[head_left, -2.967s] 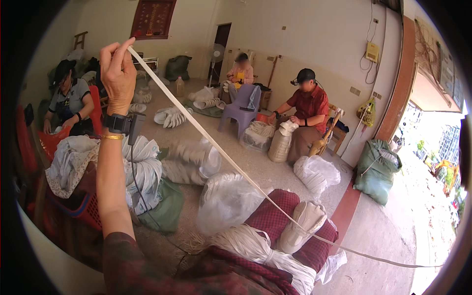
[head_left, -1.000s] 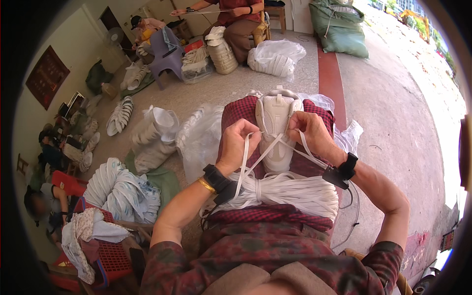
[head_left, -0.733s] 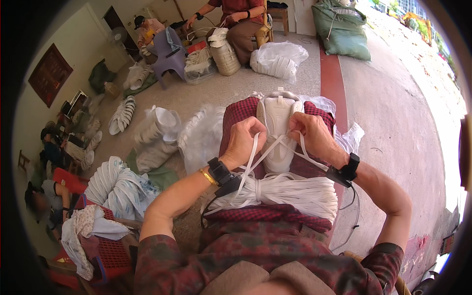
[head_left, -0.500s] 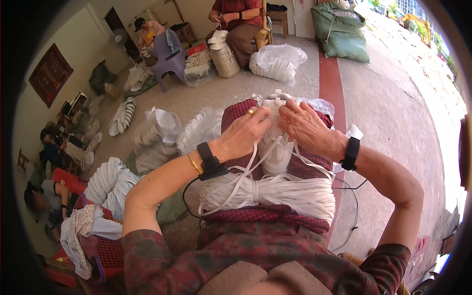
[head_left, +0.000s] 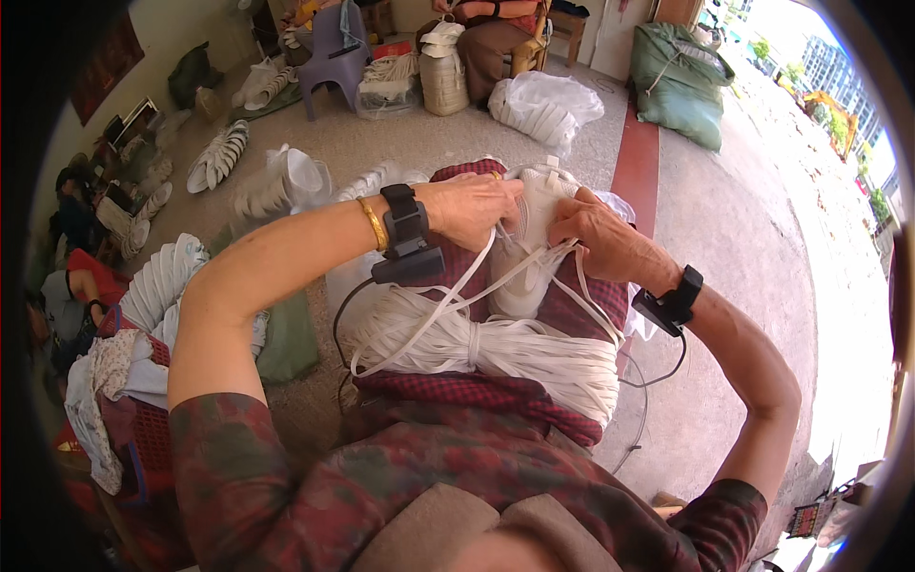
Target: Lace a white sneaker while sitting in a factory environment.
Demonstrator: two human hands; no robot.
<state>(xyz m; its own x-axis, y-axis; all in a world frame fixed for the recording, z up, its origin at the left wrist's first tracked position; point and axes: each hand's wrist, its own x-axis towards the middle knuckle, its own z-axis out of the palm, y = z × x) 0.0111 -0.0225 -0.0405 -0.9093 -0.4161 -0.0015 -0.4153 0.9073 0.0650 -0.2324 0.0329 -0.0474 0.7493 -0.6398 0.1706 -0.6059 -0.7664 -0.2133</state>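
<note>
A white shoe point(head_left: 519, 286) lies on my lap over a red-and-black checked cloth point(head_left: 467, 385). Its toe points toward me and its upper is partly hidden by my hands. My left hand point(head_left: 474, 210), fingers curled, pinches a white shoelace point(head_left: 464, 282) at the shoe's left side. On the opposite side, my right hand point(head_left: 599, 238) has its fingers bent closed on a lace that crosses over the shoe. Between the shoe and my body rests a thick bundle of white laces point(head_left: 543, 360), tied round its middle.
Stacks of white shoe parts point(head_left: 164, 276) stand at the left beside a red basket point(head_left: 143, 434) draped with cloth. Farther off are a purple chair point(head_left: 333, 59), a seated person, a plastic-wrapped stack point(head_left: 545, 107) and a green sack point(head_left: 681, 86). Cables hang from my wrist devices.
My left hand has shifted left, and my right hand has come lower along the shoe with its fingers closed. The whole view has tilted and moved downward.
</note>
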